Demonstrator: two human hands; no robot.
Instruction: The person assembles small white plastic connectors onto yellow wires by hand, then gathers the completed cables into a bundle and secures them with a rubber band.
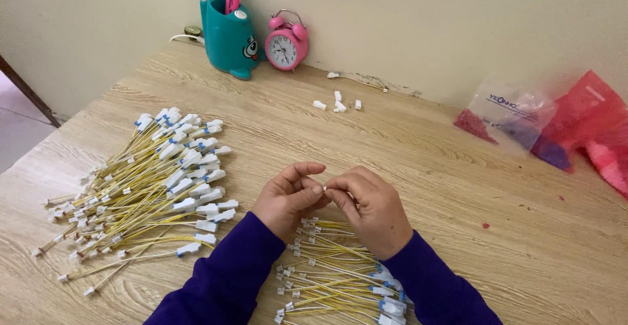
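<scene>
My left hand (pixel 289 198) and my right hand (pixel 371 206) meet at their fingertips over the wooden table (pixel 458 188), pinching a small white connector piece (pixel 324 188) between them. Both arms are in purple sleeves. Under my wrists lies a smaller bunch of yellow wires with white and blue ends (pixel 340 279). A large pile of the same yellow wires with white connectors (pixel 144 188) is spread out to the left of my left hand.
Several loose white connectors (pixel 338 102) lie at the back centre. A teal pen holder (pixel 229 37) and a pink alarm clock (pixel 286 42) stand against the wall. A clear plastic bag (pixel 507 117) and a red bag (pixel 592 129) lie at the right.
</scene>
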